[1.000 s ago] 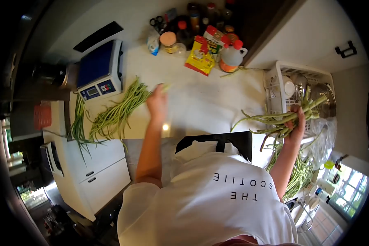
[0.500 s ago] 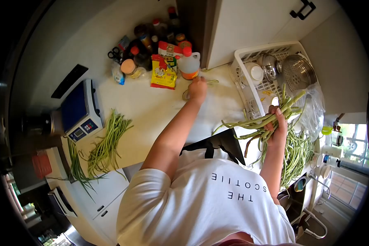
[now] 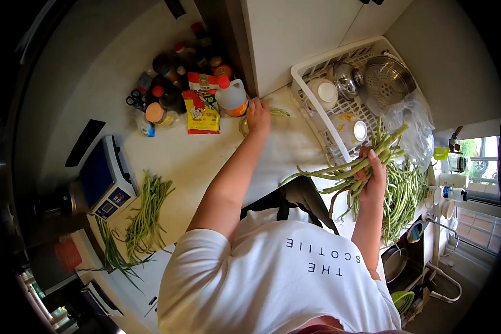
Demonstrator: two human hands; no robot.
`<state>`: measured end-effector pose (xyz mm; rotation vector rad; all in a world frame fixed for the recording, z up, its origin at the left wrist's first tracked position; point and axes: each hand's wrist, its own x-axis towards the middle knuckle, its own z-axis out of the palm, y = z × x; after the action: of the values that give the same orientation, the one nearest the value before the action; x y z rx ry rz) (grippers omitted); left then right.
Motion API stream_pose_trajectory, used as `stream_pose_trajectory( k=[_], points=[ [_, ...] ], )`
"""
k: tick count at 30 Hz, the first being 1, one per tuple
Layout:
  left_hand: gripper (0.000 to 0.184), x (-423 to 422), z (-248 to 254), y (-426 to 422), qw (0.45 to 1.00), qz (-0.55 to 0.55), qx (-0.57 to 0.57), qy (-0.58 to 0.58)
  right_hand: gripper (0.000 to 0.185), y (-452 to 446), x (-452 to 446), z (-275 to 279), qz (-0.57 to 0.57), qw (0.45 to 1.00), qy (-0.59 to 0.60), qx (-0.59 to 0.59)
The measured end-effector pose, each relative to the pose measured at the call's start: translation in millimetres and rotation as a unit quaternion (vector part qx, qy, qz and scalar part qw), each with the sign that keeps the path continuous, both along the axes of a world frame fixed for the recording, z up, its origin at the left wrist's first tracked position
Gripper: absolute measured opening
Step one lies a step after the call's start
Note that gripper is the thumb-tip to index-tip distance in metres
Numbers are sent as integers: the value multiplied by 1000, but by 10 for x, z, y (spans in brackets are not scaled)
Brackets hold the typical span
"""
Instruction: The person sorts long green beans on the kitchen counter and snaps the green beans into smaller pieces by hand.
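Observation:
My right hand (image 3: 373, 175) is closed around a bunch of long beans (image 3: 339, 179), whose ends stick out on both sides of the fist. One brownish, withered pod hangs below it. Beside and beneath that hand lies a large heap of long beans (image 3: 401, 200). Across the counter (image 3: 217, 161), my left hand (image 3: 258, 118) rests with fingers curled over a few long beans (image 3: 278, 112) near a white jug with a red cap (image 3: 231, 96). Its fingertips are partly hidden.
A white plastic basket (image 3: 312, 119) holds bowls and a steel strainer (image 3: 388, 80). Seasoning bags (image 3: 202, 114) and bottles stand at the back. To the left are a digital scale (image 3: 114, 189), another bean bundle (image 3: 147, 217) and thin green stalks (image 3: 117, 250). A sink (image 3: 401, 267) is at right.
The view has shifted, so the basket and bottles appear further left. My left hand stays at the beans by the jug, fingers slightly further forward. My right hand keeps its bunch.

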<state>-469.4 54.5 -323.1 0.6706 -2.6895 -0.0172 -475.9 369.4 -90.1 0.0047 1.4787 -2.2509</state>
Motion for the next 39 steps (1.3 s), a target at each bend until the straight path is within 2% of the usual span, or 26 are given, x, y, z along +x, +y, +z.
stream_pose_trajectory(
  k=[2,5,6,8,9,10,11,12,14,16,17,18,20,22,24,26,27,28,31,32,34,35,36,37,38,39],
  points=[
    [20,59,31,33,999,-5,39,-35,28,-6,8,-6,-1,1000,-18,-6],
    [19,162,-57,125,996,-54,73,0,28,-104,-15,47,2,1000,-20,2],
    [17,225,19,187,976,-39,196,86,28,-122,-26,52,4,1000,-22,3],
    [15,294,398,278,934,-32,314,169,27,-128,-97,-59,47,999,-26,-2],
    [16,368,809,288,844,-26,510,164,27,-196,-103,-70,47,998,-36,9],
    [19,429,1141,309,714,-17,683,151,27,-313,-93,-60,48,998,-44,21],
    [25,468,1293,343,677,-75,710,177,27,-474,-58,-51,32,997,-41,56],
    [25,491,1520,442,677,-78,710,177,28,-627,-26,-54,18,995,-37,89],
    [24,526,1915,706,567,-179,768,239,20,-735,-48,-19,169,983,-31,63],
    [27,560,1984,901,553,-214,754,281,21,-983,18,38,215,974,15,69],
    [33,580,1886,993,496,-164,787,327,21,-1103,62,28,219,973,18,65],
    [33,615,1902,1010,500,-163,784,331,25,-1219,114,-23,179,974,110,85],
    [38,673,1932,1018,397,-104,833,370,30,-1396,197,-109,139,965,201,100],
    [41,712,1900,1020,425,-100,815,380,34,-1511,259,-139,65,940,311,127],
    [43,786,1892,1042,410,-92,820,388,34,-1541,287,-93,95,937,292,166],
    [46,826,1799,1037,404,-117,824,380,37,-1630,313,-57,68,921,347,164],
    [46,837,1802,1032,438,-141,796,394,42,-1658,299,-87,57,880,427,197],
    [47,842,1807,1024,470,-166,766,406,42,-1676,282,-100,58,881,428,195],
    [46,907,1933,905,488,-157,761,398,64,-1756,251,-66,30,798,572,190],
    [45,944,2016,856,493,-152,765,386,64,-1776,248,-35,32,799,570,190],
    [42,1000,2143,760,528,-116,742,397,68,-1808,246,17,55,723,636,264],
    [42,1056,2155,722,543,-107,734,394,64,-1832,236,39,34,695,666,269],
    [41,1120,2163,656,558,-99,725,392,64,-1858,223,16,37,697,664,270],
    [45,1189,2132,526,562,-105,747,340,61,-1890,203,-18,71,694,662,274],
    [47,1260,2123,419,541,-95,770,325,58,-1925,193,-59,104,691,659,279],
    [44,1314,2280,363,512,-87,801,297,51,-1989,221,-117,70,737,636,220]
  ],
)
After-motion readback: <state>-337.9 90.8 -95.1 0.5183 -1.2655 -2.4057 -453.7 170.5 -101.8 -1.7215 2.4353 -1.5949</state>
